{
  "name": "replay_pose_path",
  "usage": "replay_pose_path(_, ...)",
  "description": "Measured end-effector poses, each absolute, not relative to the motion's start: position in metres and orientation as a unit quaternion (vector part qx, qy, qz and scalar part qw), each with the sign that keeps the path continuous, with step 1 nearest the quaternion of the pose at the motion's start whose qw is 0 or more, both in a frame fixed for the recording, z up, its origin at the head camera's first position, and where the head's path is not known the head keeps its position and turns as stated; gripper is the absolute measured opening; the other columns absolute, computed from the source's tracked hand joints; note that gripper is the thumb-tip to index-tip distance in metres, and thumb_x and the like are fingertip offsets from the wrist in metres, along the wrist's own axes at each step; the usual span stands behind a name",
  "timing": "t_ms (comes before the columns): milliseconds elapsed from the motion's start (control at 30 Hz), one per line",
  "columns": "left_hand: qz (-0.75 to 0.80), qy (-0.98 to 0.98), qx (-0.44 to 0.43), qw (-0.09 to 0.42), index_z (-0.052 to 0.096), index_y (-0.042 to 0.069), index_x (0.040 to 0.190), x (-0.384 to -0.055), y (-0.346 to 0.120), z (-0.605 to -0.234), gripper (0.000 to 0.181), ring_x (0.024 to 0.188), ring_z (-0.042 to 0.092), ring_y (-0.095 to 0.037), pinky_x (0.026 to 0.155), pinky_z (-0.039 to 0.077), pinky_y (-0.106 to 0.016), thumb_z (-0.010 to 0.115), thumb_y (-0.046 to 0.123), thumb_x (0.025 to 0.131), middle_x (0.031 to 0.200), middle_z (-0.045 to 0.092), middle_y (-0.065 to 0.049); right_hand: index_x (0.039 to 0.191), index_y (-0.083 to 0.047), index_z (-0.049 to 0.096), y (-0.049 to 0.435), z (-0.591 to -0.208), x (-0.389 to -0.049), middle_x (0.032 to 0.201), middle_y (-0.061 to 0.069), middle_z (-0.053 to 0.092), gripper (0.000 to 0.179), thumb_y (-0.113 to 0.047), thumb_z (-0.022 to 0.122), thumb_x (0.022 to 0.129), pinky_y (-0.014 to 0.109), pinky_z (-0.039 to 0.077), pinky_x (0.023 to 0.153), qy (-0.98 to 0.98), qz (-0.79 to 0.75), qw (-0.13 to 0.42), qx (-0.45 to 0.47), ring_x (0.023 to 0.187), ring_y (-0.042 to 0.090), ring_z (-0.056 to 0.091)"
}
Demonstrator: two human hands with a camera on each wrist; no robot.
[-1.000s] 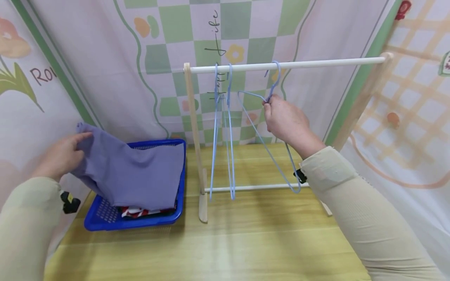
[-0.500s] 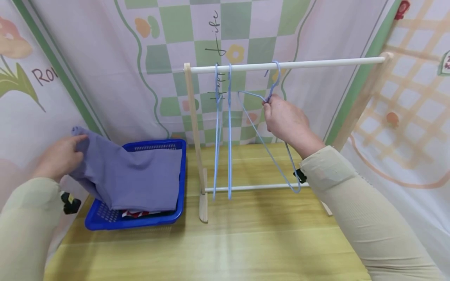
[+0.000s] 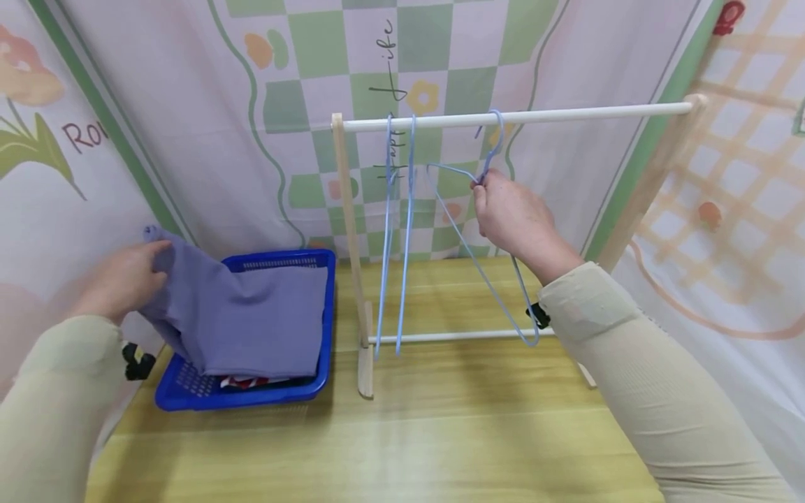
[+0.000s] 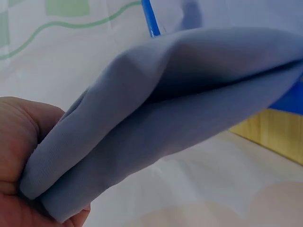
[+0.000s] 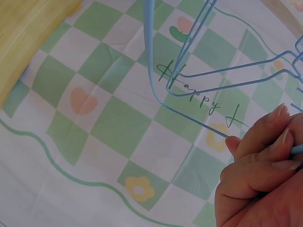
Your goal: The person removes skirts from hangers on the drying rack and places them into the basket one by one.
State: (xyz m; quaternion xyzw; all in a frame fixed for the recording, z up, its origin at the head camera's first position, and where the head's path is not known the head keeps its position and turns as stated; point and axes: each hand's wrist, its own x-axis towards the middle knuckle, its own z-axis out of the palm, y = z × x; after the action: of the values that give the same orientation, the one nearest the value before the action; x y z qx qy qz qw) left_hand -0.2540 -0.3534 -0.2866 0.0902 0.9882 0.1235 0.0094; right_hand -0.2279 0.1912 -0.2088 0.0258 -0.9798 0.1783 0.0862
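My left hand grips one end of a folded purple-grey cloth garment, lifting that end over the left side of a blue plastic basket. The rest of the garment lies across the basket. In the left wrist view the fingers curl round the folded cloth. My right hand holds a light-blue hanger just below its hook, which hangs over the white rail. Fingers of the right hand curl round the hanger's neck in the right wrist view.
Two more light-blue hangers hang at the rail's left end. The rack's wooden left post stands close beside the basket. Red-and-white cloth shows under the garment. All stands on a wood-grain table, with printed curtains around.
Between the earlier frames and now, the two free hangers swing slightly. The raised end of the garment shifts a little with my left hand. My right hand stays on its hanger.
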Motion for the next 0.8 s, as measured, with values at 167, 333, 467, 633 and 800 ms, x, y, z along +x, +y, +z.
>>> replay_pose_path(167, 0.117, 0.989, 0.093, 0.011, 0.026, -0.013, 0.157, -0.255, -0.337, -0.283, 0.065, 0.134, 0.033, -0.067, 0.112, 0.027, -0.076, 0.051, 0.004, 0.1, 0.148, 0.032, -0.048, 0.131, -0.005, 0.052, 0.189, -0.208, -0.228, 0.085, 0.011, 0.069, 0.041, -0.033, 0.027, 0.113, 0.044, 0.047, 0.063, -0.98, 0.179, 0.084, 0.024, 0.073, 0.03, 0.063)
replay_pose_path(333, 0.12, 0.987, 0.101, 0.012, 0.028, -0.009, 0.158, -0.254, -0.317, -0.283, 0.065, 0.136, 0.035, -0.064, 0.111, 0.03, -0.075, 0.052, 0.006, 0.1, 0.152, 0.033, -0.044, 0.129, -0.005, 0.053, 0.188, -0.208, -0.228, 0.084, 0.011, 0.069, 0.04, -0.032, 0.029, 0.113, 0.045, 0.047, 0.065, -0.98, 0.177, 0.089, 0.027, 0.073, 0.031, 0.063)
replay_pose_path(467, 0.121, 0.986, 0.115, 0.011, 0.029, -0.008, 0.158, -0.254, -0.303, -0.284, 0.066, 0.139, 0.033, -0.062, 0.113, 0.029, -0.074, 0.053, 0.007, 0.098, 0.155, 0.033, -0.042, 0.129, -0.005, 0.054, 0.187, -0.209, -0.227, 0.082, 0.01, 0.069, 0.04, -0.033, 0.029, 0.113, 0.045, 0.047, 0.063, -0.979, 0.176, 0.095, 0.031, 0.072, 0.03, 0.063)
replay_pose_path(633, 0.118, 0.984, 0.133, 0.001, 0.034, -0.009, 0.156, -0.257, -0.288, -0.288, 0.068, 0.139, 0.037, -0.061, 0.114, 0.031, -0.072, 0.055, 0.007, 0.094, 0.153, 0.038, -0.041, 0.129, -0.005, 0.054, 0.185, -0.209, -0.226, 0.082, 0.01, 0.069, 0.041, -0.033, 0.028, 0.113, 0.044, 0.047, 0.063, -0.979, 0.176, 0.094, 0.032, 0.072, 0.03, 0.063)
replay_pose_path(800, 0.125, 0.983, 0.133, 0.015, 0.033, -0.007, 0.158, -0.258, -0.273, -0.294, 0.069, 0.143, 0.034, -0.058, 0.117, 0.029, -0.071, 0.054, 0.008, 0.094, 0.157, 0.035, -0.038, 0.13, -0.005, 0.054, 0.183, -0.209, -0.226, 0.082, 0.01, 0.07, 0.041, -0.033, 0.028, 0.113, 0.045, 0.047, 0.065, -0.98, 0.175, 0.093, 0.03, 0.074, 0.031, 0.064)
